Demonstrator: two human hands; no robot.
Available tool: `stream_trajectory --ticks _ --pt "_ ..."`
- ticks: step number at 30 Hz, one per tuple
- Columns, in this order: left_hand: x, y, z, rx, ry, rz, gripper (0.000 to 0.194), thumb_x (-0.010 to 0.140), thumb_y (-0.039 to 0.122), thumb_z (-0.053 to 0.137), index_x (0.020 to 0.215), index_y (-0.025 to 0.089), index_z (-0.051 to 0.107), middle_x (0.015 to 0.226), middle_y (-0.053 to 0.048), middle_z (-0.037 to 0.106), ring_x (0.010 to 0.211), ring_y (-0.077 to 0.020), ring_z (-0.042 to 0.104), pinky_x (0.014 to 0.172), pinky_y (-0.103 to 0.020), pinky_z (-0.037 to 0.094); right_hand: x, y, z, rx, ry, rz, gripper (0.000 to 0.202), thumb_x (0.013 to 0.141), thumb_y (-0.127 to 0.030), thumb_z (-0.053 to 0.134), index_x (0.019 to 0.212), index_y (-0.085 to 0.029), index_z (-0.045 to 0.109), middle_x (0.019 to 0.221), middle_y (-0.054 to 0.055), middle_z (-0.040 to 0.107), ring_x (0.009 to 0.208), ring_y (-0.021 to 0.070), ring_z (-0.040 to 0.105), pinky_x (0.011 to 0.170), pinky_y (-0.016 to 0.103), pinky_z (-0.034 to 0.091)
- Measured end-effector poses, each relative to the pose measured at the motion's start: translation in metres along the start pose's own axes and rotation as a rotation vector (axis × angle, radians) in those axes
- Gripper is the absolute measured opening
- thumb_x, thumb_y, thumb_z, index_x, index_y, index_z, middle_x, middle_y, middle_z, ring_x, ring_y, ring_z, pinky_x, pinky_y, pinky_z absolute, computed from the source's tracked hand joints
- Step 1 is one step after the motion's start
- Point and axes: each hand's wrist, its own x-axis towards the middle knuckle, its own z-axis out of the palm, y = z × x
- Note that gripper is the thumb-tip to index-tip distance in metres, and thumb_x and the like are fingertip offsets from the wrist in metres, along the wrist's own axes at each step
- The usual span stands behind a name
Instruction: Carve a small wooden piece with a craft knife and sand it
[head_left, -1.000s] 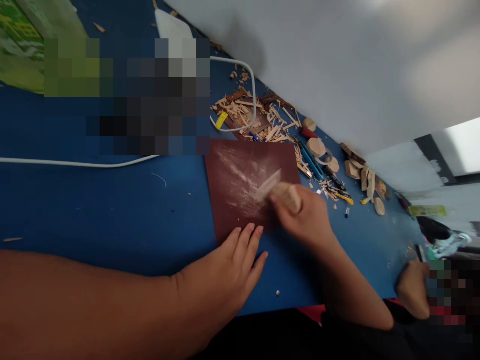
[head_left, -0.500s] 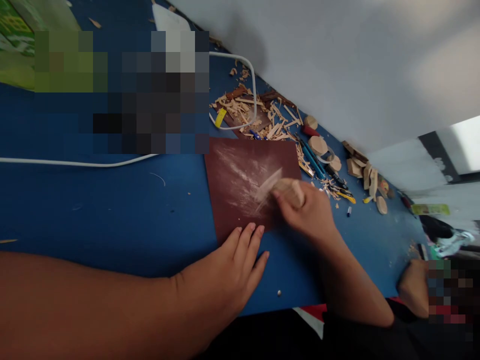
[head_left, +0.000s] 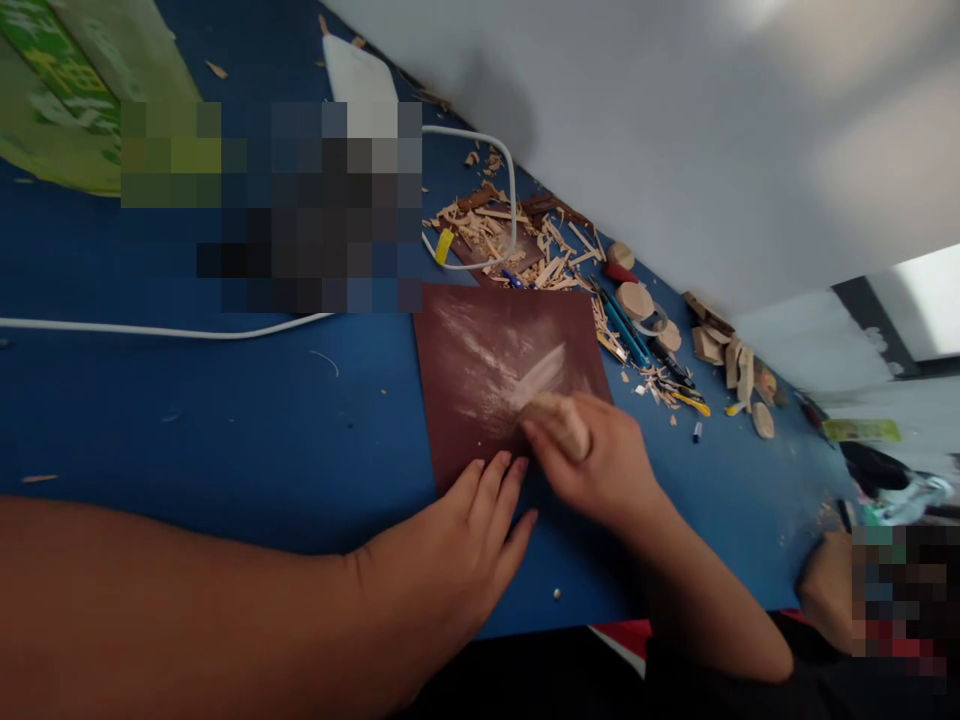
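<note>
A dark red-brown sheet (head_left: pixel 465 390), streaked with pale dust, lies on the blue table (head_left: pixel 285 420). My left hand (head_left: pixel 480 530) rests flat with its fingertips on the sheet's near edge, fingers slightly apart and holding nothing. In my right hand (head_left: pixel 607 465) is a light wooden piece (head_left: pixel 559 422), gripped between thumb and fingers over the lower right of the sheet. The underside of the piece is hidden, and its edges are slightly blurred.
Wood shavings (head_left: pixel 555 265) lie behind the sheet beside a white cable (head_left: pixel 513 180). Blue tools (head_left: pixel 626 325), round wooden discs (head_left: pixel 635 300) and wood blocks (head_left: pixel 739 365) line the wall side. A green bag (head_left: pixel 67 90) is at the upper left.
My right hand has moved toward me and slightly left with the wooden piece, closer to my left hand. My left hand stays on the sheet. The camera view has shifted slightly.
</note>
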Motion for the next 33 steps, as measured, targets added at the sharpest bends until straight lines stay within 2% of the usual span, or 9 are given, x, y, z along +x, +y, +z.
stream_trajectory --ticks 2,6,11,15,20,25,29,31,33 --pt "0.000 0.001 0.003 -0.008 0.029 -0.012 0.083 0.087 0.066 0.068 0.153 0.015 0.064 0.156 -0.028 0.063 0.144 -0.0502 0.060 0.119 -0.061 0.036 -0.001 -0.002 0.000 0.032 -0.029 -0.033 0.029 0.103 -0.048 0.063 0.097 -0.024 0.078 0.083 0.007 0.076 0.076 0.0221 0.069 0.072 0.033 0.050" --pt "0.000 0.001 0.003 -0.001 0.041 -0.032 0.083 0.088 0.066 0.068 0.154 0.016 0.063 0.159 -0.029 0.059 0.145 -0.0500 0.058 0.119 -0.062 0.037 0.003 0.002 -0.001 -0.077 0.148 0.179 0.036 0.098 -0.055 0.067 0.091 -0.021 0.077 0.080 0.008 0.075 0.070 0.0237 0.069 0.066 0.035 0.049" --pt "0.000 0.001 0.000 0.006 0.005 -0.008 0.085 0.087 0.066 0.069 0.154 0.015 0.062 0.158 -0.029 0.061 0.145 -0.0502 0.059 0.120 -0.062 0.036 0.000 -0.002 0.000 0.020 -0.049 -0.032 0.030 0.103 -0.049 0.063 0.098 -0.024 0.078 0.085 0.007 0.077 0.078 0.0224 0.071 0.073 0.033 0.051" --pt "0.000 0.002 0.003 0.026 0.014 -0.029 0.085 0.087 0.068 0.069 0.154 0.017 0.063 0.160 -0.029 0.059 0.147 -0.0507 0.057 0.120 -0.062 0.036 0.004 0.006 0.000 -0.091 0.156 0.188 0.035 0.097 -0.055 0.068 0.091 -0.022 0.077 0.080 0.008 0.076 0.071 0.0240 0.069 0.066 0.034 0.048" --pt "0.001 -0.001 -0.004 0.004 -0.023 -0.009 0.089 0.086 0.072 0.068 0.155 0.016 0.062 0.157 -0.028 0.062 0.146 -0.0496 0.059 0.121 -0.061 0.036 0.000 -0.002 0.002 0.088 -0.043 -0.099 0.024 0.102 -0.043 0.065 0.098 -0.023 0.078 0.083 0.005 0.075 0.076 0.0211 0.070 0.073 0.032 0.051" --pt "0.000 -0.001 -0.007 -0.003 -0.076 0.000 0.097 0.080 0.067 0.074 0.160 0.015 0.055 0.164 -0.028 0.055 0.150 -0.0514 0.053 0.122 -0.062 0.036 0.008 0.005 0.002 -0.022 0.175 0.144 0.031 0.098 -0.050 0.069 0.103 -0.022 0.079 0.084 0.007 0.077 0.074 0.0242 0.070 0.070 0.035 0.051" --pt "0.000 0.001 -0.001 0.011 -0.031 -0.015 0.078 0.092 0.060 0.066 0.156 0.017 0.060 0.158 -0.027 0.062 0.146 -0.0480 0.059 0.121 -0.061 0.036 0.007 0.002 0.004 0.055 -0.018 -0.066 0.027 0.102 -0.046 0.064 0.102 -0.024 0.079 0.085 0.006 0.076 0.077 0.0223 0.069 0.075 0.034 0.051" --pt "-0.001 0.000 -0.002 -0.017 -0.035 -0.001 0.090 0.085 0.067 0.070 0.157 0.015 0.058 0.160 -0.029 0.059 0.147 -0.0498 0.057 0.122 -0.062 0.035 0.009 0.005 0.004 0.061 -0.013 -0.026 0.028 0.101 -0.048 0.065 0.100 -0.024 0.078 0.084 0.006 0.076 0.077 0.0228 0.070 0.074 0.034 0.052" --pt "-0.001 -0.002 -0.006 -0.051 -0.063 0.002 0.108 0.073 0.074 0.077 0.160 0.012 0.055 0.164 -0.031 0.053 0.151 -0.0520 0.052 0.124 -0.063 0.034 0.012 0.010 0.004 -0.010 0.122 0.140 0.032 0.098 -0.052 0.068 0.097 -0.022 0.077 0.083 0.008 0.076 0.076 0.0249 0.070 0.071 0.035 0.051"
